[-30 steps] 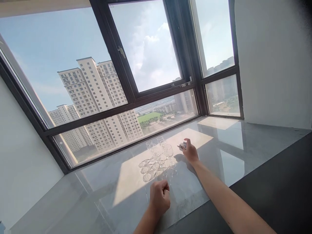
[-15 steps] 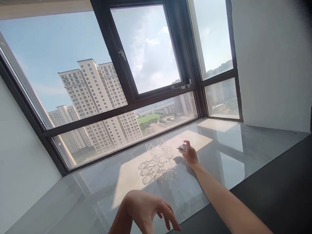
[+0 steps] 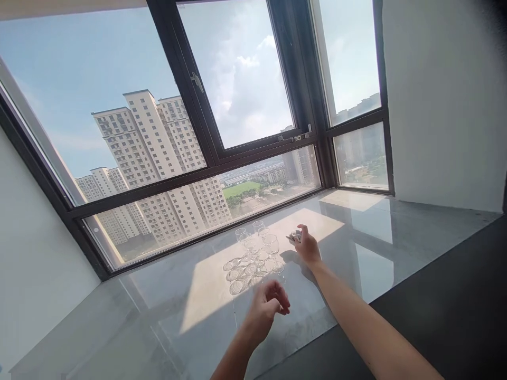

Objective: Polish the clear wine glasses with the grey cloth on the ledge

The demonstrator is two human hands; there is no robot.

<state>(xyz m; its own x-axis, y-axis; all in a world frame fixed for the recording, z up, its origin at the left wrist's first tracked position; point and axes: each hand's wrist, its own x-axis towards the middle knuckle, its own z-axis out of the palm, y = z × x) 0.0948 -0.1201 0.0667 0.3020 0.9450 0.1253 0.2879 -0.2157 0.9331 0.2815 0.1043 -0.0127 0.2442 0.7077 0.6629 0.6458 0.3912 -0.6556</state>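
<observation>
Several clear stemmed glasses stand close together on the pale, shiny window ledge, in a patch of sun. To the left of them lie their looping shadows. My right hand is to the right of the glasses, fingers closed around a small grey-white thing, perhaps a crumpled cloth; its kind is unclear. My left hand hovers on the near side of the glasses. Its fingers are curved, the thumb stands apart from them, and nothing shows between them.
Behind the glasses rises a dark-framed window with a handle. White walls bound the ledge at both sides. The ledge's front edge drops to a dark area at the lower right.
My left hand has moved forward and up toward the glasses, turning so its fingers point ahead. My right hand stays in about the same place with the grey-white thing.
</observation>
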